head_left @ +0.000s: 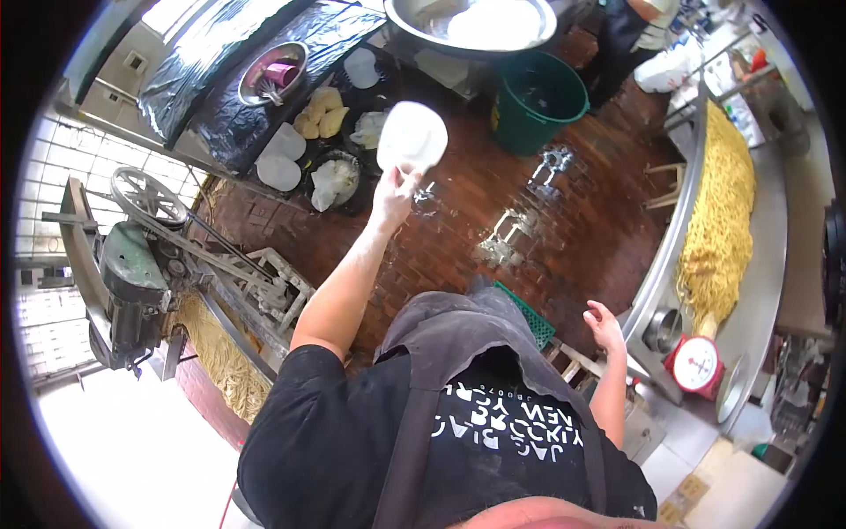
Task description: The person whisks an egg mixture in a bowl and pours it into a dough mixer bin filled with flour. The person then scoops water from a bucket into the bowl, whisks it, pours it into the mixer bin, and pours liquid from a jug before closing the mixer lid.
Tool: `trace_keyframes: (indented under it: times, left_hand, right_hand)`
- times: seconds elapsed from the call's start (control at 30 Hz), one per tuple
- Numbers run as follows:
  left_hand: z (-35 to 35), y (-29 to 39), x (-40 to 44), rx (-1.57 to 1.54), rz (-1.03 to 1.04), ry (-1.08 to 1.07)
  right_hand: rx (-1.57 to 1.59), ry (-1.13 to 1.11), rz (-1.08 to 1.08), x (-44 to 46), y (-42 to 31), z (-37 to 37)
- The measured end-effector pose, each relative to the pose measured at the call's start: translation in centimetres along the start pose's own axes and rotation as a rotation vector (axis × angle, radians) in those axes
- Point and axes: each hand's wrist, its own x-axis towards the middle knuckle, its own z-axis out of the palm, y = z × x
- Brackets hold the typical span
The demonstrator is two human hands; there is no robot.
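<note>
My left hand (pixel 397 196) is raised out in front, its fingers closed on the near edge of a white bowl (pixel 385 141). White matter seems to lie inside the bowl, though glare hides the detail. My right hand (pixel 604 326) hangs at my side with fingers apart and nothing in it. It is nearest to the metal table (pixel 648 339) on the right, where a red dial scale (pixel 698 363) and a small steel pot (pixel 662 330) stand. A long heap of yellow noodles (pixel 718 220) lies along that table.
A green bucket (pixel 539 101) and a large metal basin (pixel 401 19) are ahead. Bags and white containers (pixel 279 167) stand at the front left. A belt-driven machine (pixel 132 264) is on the left, near pale noodles (pixel 231 361). The brick floor (pixel 458 264) looks wet. Another person (pixel 617 40) stands at the far right.
</note>
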Motion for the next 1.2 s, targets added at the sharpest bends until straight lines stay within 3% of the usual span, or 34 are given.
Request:
trace_keyframes:
  times: [0.1,0.17,0.23,0.3,0.53,0.67,0.73,0.77,0.8,0.87,0.97,1.07,1.2]
  left_hand:
    - [-3.3,2.2,7.5,0.061,0.264,0.186]
    - [-6.5,4.6,11.9,0.279,0.267,0.309]
    - [-9.4,6.5,16.0,0.241,0.252,0.362]
    - [-14.2,1.9,22.3,0.489,0.269,0.514]
    - [-24.2,0.6,33.2,0.601,0.164,0.718]
    - [-30.4,-2.2,38.6,0.7,-0.026,0.726]
    - [-35.9,-7.2,41.6,0.877,0.103,0.661]
    - [-40.5,-13.2,43.8,1.091,0.157,0.542]
    - [-39.1,-10.4,43.5,0.882,0.013,0.558]
    - [-40.8,-11.5,43.4,1.223,-0.01,0.281]
    - [-42.4,-12.2,42.9,0.688,0.064,0.547]
    - [-53.7,-27.3,43.3,0.953,0.044,0.707]
    - [-50.7,-26.2,45.4,1.365,-0.191,0.21]
  right_hand:
    - [-0.09,-0.026,0.025,5.3,-1.8,-0.6]
    - [-0.143,-0.04,0.004,9.3,-3.6,-1.0]
    - [-0.111,-0.048,-0.065,14.5,-5.8,-1.0]
    - [-0.09,-0.074,-0.12,20.0,-9.5,-1.0]
    - [-0.228,-0.232,-0.533,32.0,-35.7,0.7]
    - [-0.153,-0.282,-0.565,34.3,-47.0,2.0]
    - [-0.155,-0.296,-0.538,36.0,-49.5,2.7]
    - [-0.163,-0.29,-0.538,36.6,-49.9,3.2]
    - [-0.169,-0.286,-0.534,37.1,-50.2,3.8]
    - [-0.232,-0.271,-0.425,37.4,-50.1,4.5]
    - [-0.23,-0.295,-0.276,38.5,-48.7,6.0]
    - [-0.227,-0.366,-0.173,38.8,-48.8,7.6]
    - [-0.236,-0.355,-0.18,39.9,-52.1,8.4]
